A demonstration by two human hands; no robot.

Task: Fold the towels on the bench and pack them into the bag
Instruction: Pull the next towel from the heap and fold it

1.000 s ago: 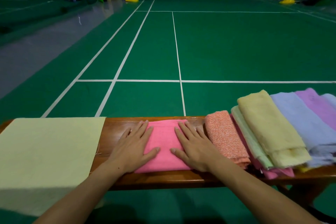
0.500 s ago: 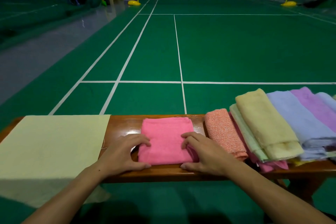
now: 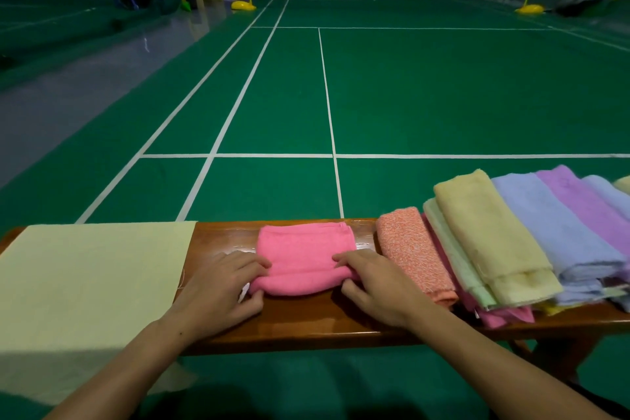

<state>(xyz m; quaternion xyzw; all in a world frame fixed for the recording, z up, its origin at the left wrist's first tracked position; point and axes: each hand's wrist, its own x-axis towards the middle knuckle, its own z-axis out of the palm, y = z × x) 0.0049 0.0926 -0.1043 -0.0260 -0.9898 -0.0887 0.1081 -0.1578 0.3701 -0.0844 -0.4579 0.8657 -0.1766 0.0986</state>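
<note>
Towel stack (image 3: 562, 232) cut off at right edge; pale yellow bag (image 3: 85, 283) cut off left.

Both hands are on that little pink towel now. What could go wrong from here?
The left hand and right hand pinch only the near corners of the pink towel, so its folded layers might slip open when lifted. The overlapping towel pile sits right beside the right wrist and overhangs the bench edge; a nudge could drag some off. The pale yellow bag lies flat, so getting the towel inside may take a free hand.
</note>
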